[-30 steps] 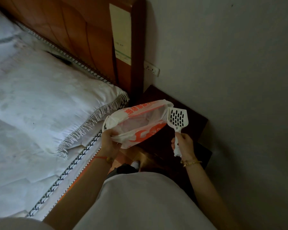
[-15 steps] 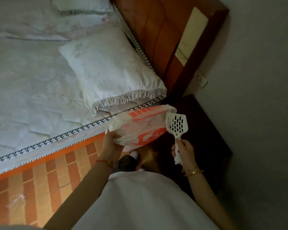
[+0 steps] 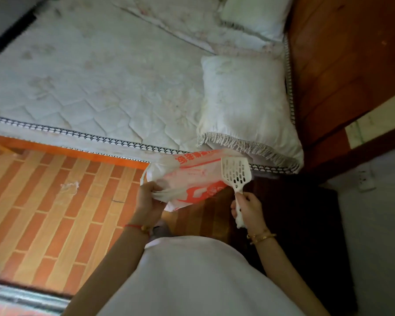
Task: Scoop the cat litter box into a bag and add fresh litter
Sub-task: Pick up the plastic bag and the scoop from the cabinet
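A white plastic bag (image 3: 192, 181) with orange print hangs in front of me, gripped at its bunched handles by my left hand (image 3: 149, 197). My right hand (image 3: 249, 210) grips the handle of a white slotted litter scoop (image 3: 235, 171), whose head points up beside the bag's right edge. The scoop's head looks empty. No litter box is in view.
A bed with a white quilted mattress (image 3: 100, 87) and fringed pillows (image 3: 246, 106) fills the upper half. A wooden headboard (image 3: 342, 65) is at the right, with a dark nightstand (image 3: 306, 213) below it. Orange brick-pattern floor (image 3: 55, 213) lies at the left.
The view has swung left, bringing more of the bed and floor into sight. Both hands keep the same hold on the bag and the scoop.
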A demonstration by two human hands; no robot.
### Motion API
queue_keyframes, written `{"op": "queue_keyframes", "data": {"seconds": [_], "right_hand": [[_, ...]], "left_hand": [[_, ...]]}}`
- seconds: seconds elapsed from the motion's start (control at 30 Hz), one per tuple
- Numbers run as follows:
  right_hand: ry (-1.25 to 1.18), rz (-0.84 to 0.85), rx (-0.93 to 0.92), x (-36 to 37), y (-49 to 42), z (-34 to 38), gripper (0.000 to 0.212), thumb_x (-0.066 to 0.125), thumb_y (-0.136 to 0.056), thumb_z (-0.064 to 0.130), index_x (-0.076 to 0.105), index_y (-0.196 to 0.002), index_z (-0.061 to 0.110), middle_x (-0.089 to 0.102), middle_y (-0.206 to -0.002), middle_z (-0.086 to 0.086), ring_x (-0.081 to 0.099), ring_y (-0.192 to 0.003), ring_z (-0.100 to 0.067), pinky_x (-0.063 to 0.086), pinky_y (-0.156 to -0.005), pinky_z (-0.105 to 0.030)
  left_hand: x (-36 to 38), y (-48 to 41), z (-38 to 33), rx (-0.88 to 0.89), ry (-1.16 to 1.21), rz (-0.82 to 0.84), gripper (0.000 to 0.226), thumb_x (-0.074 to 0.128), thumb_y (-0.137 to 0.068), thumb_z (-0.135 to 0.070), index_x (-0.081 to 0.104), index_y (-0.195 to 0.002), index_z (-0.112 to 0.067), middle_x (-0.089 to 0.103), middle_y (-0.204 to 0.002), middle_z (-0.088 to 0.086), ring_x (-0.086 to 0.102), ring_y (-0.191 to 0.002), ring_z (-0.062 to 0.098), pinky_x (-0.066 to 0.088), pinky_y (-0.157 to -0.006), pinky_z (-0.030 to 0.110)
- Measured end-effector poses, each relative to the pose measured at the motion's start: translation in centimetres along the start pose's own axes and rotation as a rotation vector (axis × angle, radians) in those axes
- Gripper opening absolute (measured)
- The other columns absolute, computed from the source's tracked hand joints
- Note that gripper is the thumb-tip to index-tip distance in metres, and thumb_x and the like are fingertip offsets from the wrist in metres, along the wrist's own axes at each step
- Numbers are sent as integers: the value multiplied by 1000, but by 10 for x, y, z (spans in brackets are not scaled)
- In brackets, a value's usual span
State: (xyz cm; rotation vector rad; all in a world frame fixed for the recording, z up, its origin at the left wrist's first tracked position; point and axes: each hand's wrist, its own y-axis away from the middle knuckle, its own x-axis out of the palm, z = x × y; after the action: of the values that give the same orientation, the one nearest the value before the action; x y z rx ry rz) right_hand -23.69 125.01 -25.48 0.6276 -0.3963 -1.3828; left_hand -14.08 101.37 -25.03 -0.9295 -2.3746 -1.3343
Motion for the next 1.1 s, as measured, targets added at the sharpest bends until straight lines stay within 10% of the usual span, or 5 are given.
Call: {"op": "queue_keyframes", "data": {"seconds": [0.5,0.87,1.1], "right_hand": [[375,315,-99,245,21,24,27,57,-88,19,52,-64,8,52,-52,-6,48,-44,-18,45,-54,-31],[645,550,-188,427,62,3,34,55,-84,47,59,-83,12,64,-68,-6,60,-64,-24,49,-61,-36],[662,716,-189,511,84,1,18,56,-92,29,56,-88,11,55,-59,-2,50,-48,-18,38,-42,-23]], "left_hand": [[-156,32,-144,201,269,-323,32,32,-78,3,55,-57,-6,53,-59,4,50,-50,18,44,-51,25],[-280,68,-239,382,433,-511,27,36,-80,1,53,-62,-9,52,-55,0,50,-44,12,41,-42,19],[-333,73,-268,447,551,-578,15,40,-75,-2,52,-70,-8,55,-59,0,53,-49,13,44,-47,21]]}}
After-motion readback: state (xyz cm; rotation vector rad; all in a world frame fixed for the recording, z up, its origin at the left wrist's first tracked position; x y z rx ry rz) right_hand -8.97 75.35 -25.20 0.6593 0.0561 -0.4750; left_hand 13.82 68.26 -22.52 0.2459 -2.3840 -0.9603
